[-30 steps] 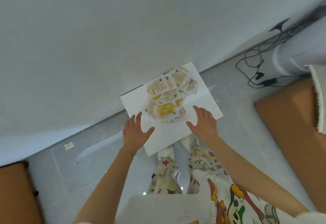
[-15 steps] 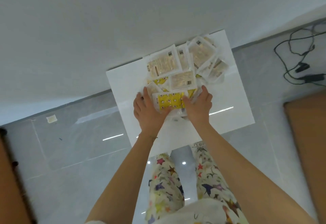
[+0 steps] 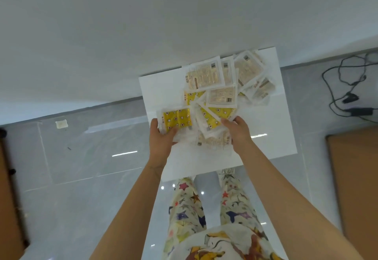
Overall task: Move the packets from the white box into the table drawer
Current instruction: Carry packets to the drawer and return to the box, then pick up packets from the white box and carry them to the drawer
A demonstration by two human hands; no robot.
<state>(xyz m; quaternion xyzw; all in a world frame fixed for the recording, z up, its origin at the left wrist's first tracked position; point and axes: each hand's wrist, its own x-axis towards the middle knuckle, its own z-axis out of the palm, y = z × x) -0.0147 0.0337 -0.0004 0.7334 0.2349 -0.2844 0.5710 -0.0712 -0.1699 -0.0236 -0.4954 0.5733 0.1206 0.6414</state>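
Note:
A white box (image 3: 272, 128) lies flat on the floor against the wall, with several clear packets piled on its far half. My left hand (image 3: 161, 139) grips a yellow star-printed packet (image 3: 177, 119), lifted toward the box's left edge. My right hand (image 3: 238, 133) holds a bunch of packets (image 3: 210, 120), yellow ones on top and paler ones beneath. Further packets (image 3: 222, 75) with beige contents rest loose behind my hands. No table drawer is in sight.
A grey tiled floor (image 3: 86, 157) surrounds the box. Brown furniture (image 3: 356, 178) stands at the right and another brown piece (image 3: 8, 208) at the left edge. Black cables (image 3: 347, 96) lie at the far right. My patterned trouser legs (image 3: 204, 208) are below the box.
My hands went from hovering over the box to closing on the front packets. The left hand has pulled a yellow packet out to the left; the view has come closer.

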